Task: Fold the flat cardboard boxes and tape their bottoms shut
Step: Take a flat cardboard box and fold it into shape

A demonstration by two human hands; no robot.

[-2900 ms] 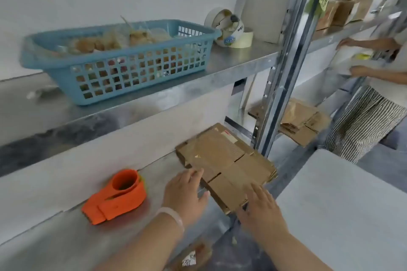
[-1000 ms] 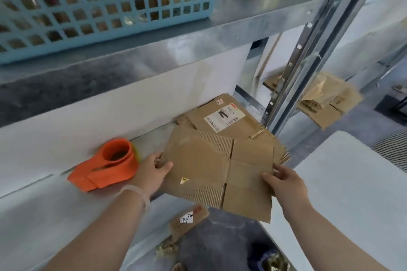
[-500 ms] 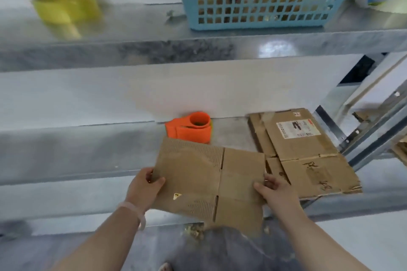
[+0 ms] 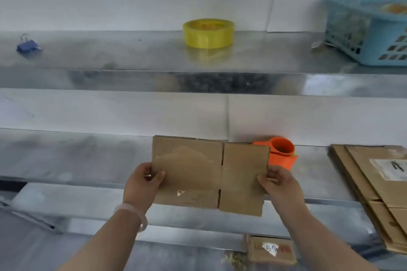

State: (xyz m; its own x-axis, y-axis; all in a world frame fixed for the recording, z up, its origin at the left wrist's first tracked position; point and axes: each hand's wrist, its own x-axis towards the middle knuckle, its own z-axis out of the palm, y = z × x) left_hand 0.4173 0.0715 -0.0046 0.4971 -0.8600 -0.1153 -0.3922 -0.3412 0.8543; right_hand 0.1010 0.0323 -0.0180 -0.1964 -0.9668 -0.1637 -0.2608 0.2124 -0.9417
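Note:
A flat brown cardboard box [image 4: 209, 174] is held up in front of the lower metal shelf [image 4: 72, 156]. My left hand [image 4: 143, 182] grips its left edge, thumb on the front face. My right hand [image 4: 278, 182] grips its right edge the same way. An orange tape dispenser [image 4: 283, 154] stands on the shelf just behind the box's right corner, partly hidden by it. A stack of flat cardboard boxes [image 4: 374, 187] lies on the shelf at the far right. A yellow tape roll [image 4: 208, 32] sits on the upper shelf.
A blue plastic basket [image 4: 370, 28] stands at the upper shelf's right end, and a blue binder clip [image 4: 27, 45] lies at its left. Below the shelf, a small cardboard piece with a label [image 4: 269, 249] lies on the floor.
I lifted one flat box off the stack with both hands and carried it left. The view swung left, so the stack and basket now sit at the right edge.

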